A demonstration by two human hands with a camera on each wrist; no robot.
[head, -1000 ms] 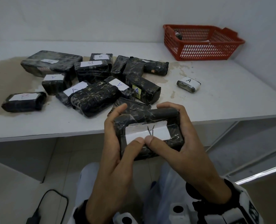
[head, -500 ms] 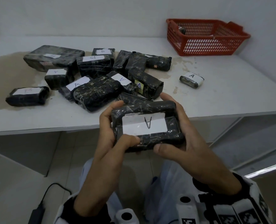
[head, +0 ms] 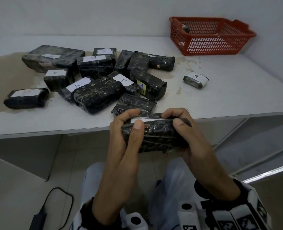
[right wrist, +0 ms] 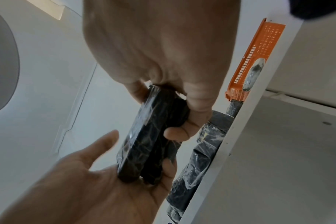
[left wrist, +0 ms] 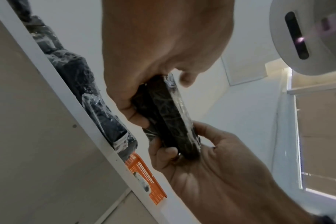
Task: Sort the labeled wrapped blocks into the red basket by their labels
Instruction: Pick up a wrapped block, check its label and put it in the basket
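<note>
Both hands hold one black wrapped block (head: 159,135) just in front of the table's front edge. My left hand (head: 129,130) grips its left end and my right hand (head: 184,128) grips its right end, thumbs on the near face. Its white label shows only as a thin strip along the top edge. The wrist views show the same block (left wrist: 169,119) (right wrist: 152,133) pinched at both ends. The red basket (head: 212,45) stands at the back right of the table, and a dark block (head: 185,29) lies inside it. Several labeled blocks (head: 97,95) are piled at the table's left middle.
A small block marked A (head: 195,80) lies alone between the pile and the basket. A brown stain (head: 4,77) covers the table's left side. The table edge (head: 54,131) runs just beyond my hands. A black charger and cable (head: 38,218) lie on the floor.
The held block has tipped away from me, so its A label, which faced me before, is now seen edge-on. Both hands have risen slightly toward the table edge.
</note>
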